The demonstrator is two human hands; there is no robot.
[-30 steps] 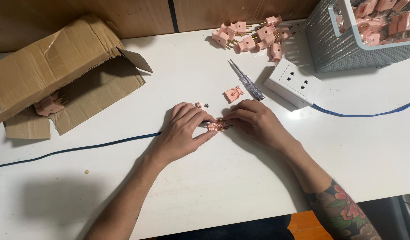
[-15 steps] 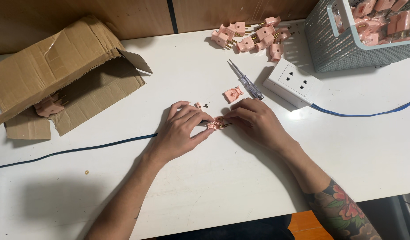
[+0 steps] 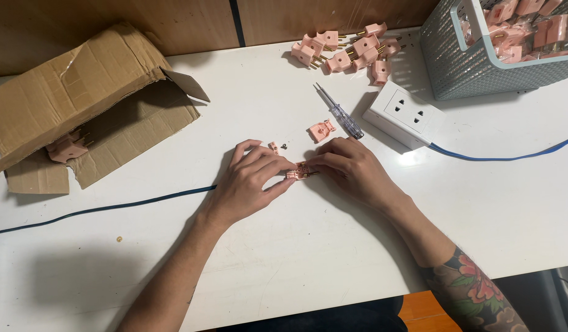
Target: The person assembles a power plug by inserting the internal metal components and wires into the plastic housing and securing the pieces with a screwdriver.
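White table (image 3: 333, 258) | both hands (image 3: 250, 181) (image 3: 351, 169) pinch pink plug (image 3: 299, 171) | cardboard box (image 3: 81, 104) far left

My fingers (image 3: 278, 169) pinch a smooth pink plastic plug (image 3: 301, 171) with brass-coloured metal pins. Beneath it, the white table (image 3: 333, 258) looks smooth, slightly glossy. Left of the plug sits a matt, creased cardboard box (image 3: 81, 98).

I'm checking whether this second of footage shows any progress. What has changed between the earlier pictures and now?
Hardly anything. Both the left hand and the right hand stay pinched on the same small pink plug part at the middle of the white table; only slight finger shifts show. The loose pink cover, the screwdriver, the socket block, the cardboard box and the basket lie as before.
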